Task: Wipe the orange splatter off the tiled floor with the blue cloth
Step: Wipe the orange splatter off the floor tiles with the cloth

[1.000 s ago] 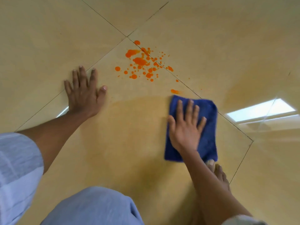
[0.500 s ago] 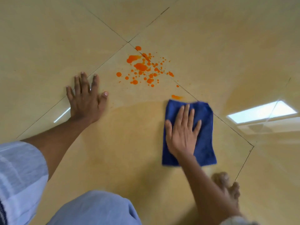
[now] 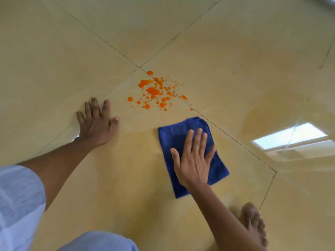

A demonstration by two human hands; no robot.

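An orange splatter (image 3: 154, 91) of blots and small drops lies on the beige tiled floor (image 3: 54, 60), across a grout line near where several tiles meet. A folded blue cloth (image 3: 174, 134) lies flat on the floor just below and right of the splatter, its far edge close to the nearest drops. My right hand (image 3: 193, 160) presses flat on the cloth's near half, fingers spread. My left hand (image 3: 97, 124) rests palm down on the bare floor, left of the splatter, holding nothing.
A bare foot (image 3: 253, 221) stands on the floor at the lower right, just behind the cloth. A knee in light blue fabric (image 3: 101, 241) fills the bottom edge. A bright light reflection (image 3: 290, 136) shines on the glossy tile at right.
The cloth under my right hand has slid over the lone orange drop near its far edge and turned slightly to the left. My left hand stays planted.
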